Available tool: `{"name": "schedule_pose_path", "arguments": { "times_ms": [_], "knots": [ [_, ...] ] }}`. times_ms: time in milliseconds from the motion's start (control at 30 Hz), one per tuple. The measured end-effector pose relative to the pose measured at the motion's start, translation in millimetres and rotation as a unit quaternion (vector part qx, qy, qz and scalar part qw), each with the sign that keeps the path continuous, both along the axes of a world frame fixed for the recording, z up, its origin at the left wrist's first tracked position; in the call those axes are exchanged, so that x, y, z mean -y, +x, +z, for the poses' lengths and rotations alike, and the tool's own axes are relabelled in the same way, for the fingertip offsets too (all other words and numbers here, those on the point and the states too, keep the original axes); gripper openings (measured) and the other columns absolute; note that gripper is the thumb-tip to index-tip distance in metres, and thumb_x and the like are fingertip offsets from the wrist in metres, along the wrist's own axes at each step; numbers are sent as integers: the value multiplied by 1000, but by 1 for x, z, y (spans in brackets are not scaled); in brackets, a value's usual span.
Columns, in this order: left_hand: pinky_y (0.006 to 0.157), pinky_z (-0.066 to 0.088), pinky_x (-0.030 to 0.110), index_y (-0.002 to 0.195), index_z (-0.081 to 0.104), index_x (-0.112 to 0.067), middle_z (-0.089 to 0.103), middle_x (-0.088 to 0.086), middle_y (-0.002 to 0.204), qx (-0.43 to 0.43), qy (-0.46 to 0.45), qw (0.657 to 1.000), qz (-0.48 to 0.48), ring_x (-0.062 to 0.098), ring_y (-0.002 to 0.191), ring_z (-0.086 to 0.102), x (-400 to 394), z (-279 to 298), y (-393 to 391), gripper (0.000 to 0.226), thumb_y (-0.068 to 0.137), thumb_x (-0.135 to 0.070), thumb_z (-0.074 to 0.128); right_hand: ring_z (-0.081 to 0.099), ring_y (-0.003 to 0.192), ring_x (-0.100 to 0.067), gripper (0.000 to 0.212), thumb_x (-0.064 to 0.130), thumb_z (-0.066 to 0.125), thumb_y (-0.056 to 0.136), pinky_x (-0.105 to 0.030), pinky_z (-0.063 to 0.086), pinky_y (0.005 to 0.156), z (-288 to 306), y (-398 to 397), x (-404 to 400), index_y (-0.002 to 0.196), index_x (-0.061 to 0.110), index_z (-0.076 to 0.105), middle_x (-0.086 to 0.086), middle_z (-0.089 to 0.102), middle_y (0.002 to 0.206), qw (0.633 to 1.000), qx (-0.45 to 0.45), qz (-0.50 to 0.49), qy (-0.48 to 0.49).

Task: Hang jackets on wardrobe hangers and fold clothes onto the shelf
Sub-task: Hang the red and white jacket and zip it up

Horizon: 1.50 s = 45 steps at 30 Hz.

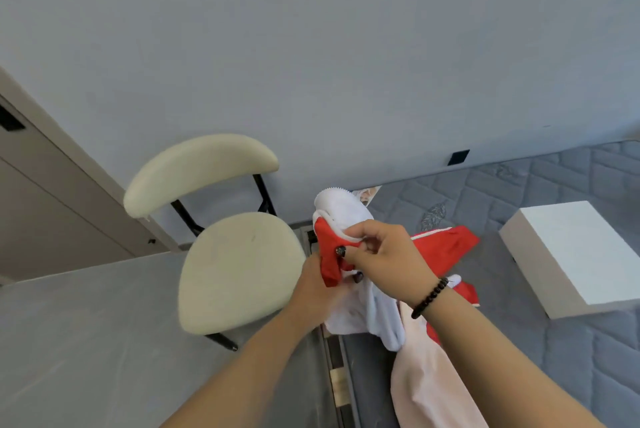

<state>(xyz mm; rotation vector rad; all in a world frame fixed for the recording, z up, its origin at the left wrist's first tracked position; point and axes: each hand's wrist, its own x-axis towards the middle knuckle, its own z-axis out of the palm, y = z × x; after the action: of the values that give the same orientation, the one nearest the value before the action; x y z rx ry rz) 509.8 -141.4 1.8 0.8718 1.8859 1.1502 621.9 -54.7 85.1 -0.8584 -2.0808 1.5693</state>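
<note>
While the red-and-white zip-up fabric jacket [349,254] dangles over the grey quilted mattress [554,206], both hands bunch its collar: right hand [384,254] pinches on top, left hand [317,284] grips just beneath; its length trails straight down.

Soft, even daylight is seen; shadows are faint. Edges are bowed by the wide lens; slight blur throughout.

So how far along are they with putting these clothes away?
Nothing looks finished: no wardrobe, hanger or shelf is in view. Right now the left hand and right hand both grip a red-and-white jacket held over the mattress. A pale garment below still waits. Hanging and folding remain.
</note>
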Motion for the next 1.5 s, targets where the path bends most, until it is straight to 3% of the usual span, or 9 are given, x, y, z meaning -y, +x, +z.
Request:
{"name": "schedule_pose_path", "arguments": {
  "times_ms": [67,233,467,600,667,867,1100,1300,1500],
  "knots": [
    [71,54,23,96,63,-25,70,-7,79,71,15,996,50,13,79,67,-1,26,-6,19,89,-8,62,55,58,-6,28,-3,67,79,-17,45,63,17,-2,2,83,25,67,2,62,64,1000,-30,1,3],
    [60,56,22,104,65,-12,74,-1,83,138,74,984,87,7,72,71,3,83,-13,17,98,-7,50,56,75,0,45,-2,61,82,-13,45,73,38,-6,5,101,37,56,6,59,100,991,-90,-66,76],
    [77,60,41,109,66,-20,74,5,103,137,156,967,146,18,94,71,27,145,-31,19,99,-16,50,36,118,1,80,39,73,64,-12,32,97,9,-10,20,134,35,35,16,37,125,983,5,-10,181],
    [76,60,41,107,65,-23,74,1,100,119,204,955,178,18,94,71,53,165,-45,16,98,-20,53,56,77,-7,22,20,64,89,-7,38,61,12,-32,29,79,37,53,20,57,79,990,50,36,128],
    [79,59,41,111,64,-25,74,1,105,121,227,948,186,18,98,70,72,167,-50,17,95,-23,58,48,59,-12,32,18,55,94,-15,32,50,16,-49,34,62,18,50,5,54,61,987,65,39,140],
    [88,55,32,129,53,-15,67,2,124,174,272,907,270,19,113,64,152,127,-72,64,72,-14,82,35,61,-13,26,3,51,90,-30,27,57,50,-103,66,65,0,46,-5,46,63,992,5,86,97],
    [106,43,41,146,35,-25,50,-7,143,230,156,884,376,10,125,53,247,61,-77,118,45,-39,94,45,70,-17,27,21,58,89,-30,33,67,95,-148,144,69,4,53,-9,50,72,981,-30,192,-12],
    [88,56,40,114,63,-28,74,-3,104,220,49,885,408,19,96,71,314,46,-62,71,53,-56,87,67,85,-21,18,20,62,87,-33,49,75,125,-165,209,94,5,70,-6,74,91,967,-25,229,-107],
    [85,54,42,80,78,-6,74,17,85,228,142,793,547,30,83,71,387,61,-57,54,37,-39,83,65,87,-26,28,27,60,83,-35,46,74,126,-183,263,100,6,69,-10,73,96,958,-6,253,-137]
  ]
}}
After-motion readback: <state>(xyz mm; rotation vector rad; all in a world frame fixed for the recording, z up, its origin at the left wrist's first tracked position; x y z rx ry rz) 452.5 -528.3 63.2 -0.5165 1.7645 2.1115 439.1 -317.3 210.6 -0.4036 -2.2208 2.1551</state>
